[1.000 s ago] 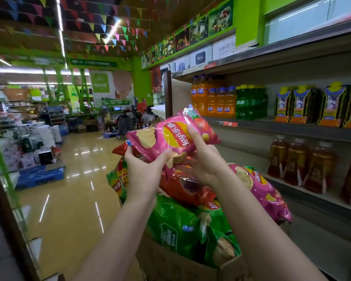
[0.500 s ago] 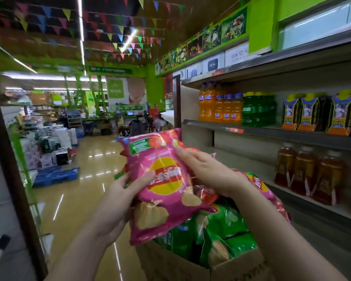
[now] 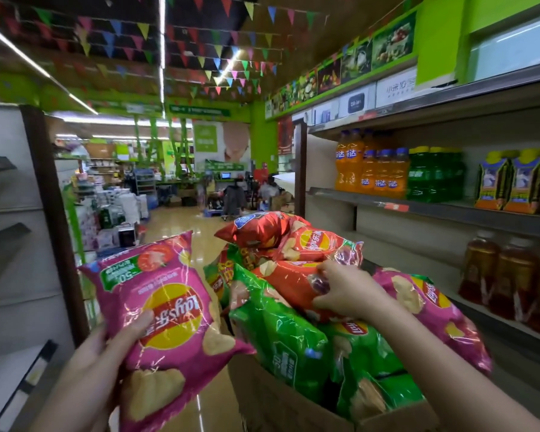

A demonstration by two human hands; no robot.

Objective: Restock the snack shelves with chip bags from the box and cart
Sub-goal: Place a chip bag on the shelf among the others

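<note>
My left hand (image 3: 106,353) grips a pink chip bag (image 3: 166,319), upside down, at the lower left, clear of the box. A cardboard box (image 3: 272,400) in front of me is piled with green chip bags (image 3: 281,338), red-orange ones and another pink bag (image 3: 427,310) at its right side. My right hand (image 3: 343,291) reaches over the pile, and its curled fingers grip an orange-red chip bag (image 3: 290,282) lying on top. More red bags (image 3: 262,229) lie at the far end of the heap.
Grey empty shelves (image 3: 10,244) stand at my left. On the right, shelves (image 3: 449,210) hold orange and green soda bottles (image 3: 387,169), yellow-capped cartons and brown bottles (image 3: 512,285). A shiny aisle floor (image 3: 175,226) runs ahead toward stacked goods.
My right hand let go of the pink bag and moved onto an orange-red bag in the box. My left hand carried the pink bag down and to the left.
</note>
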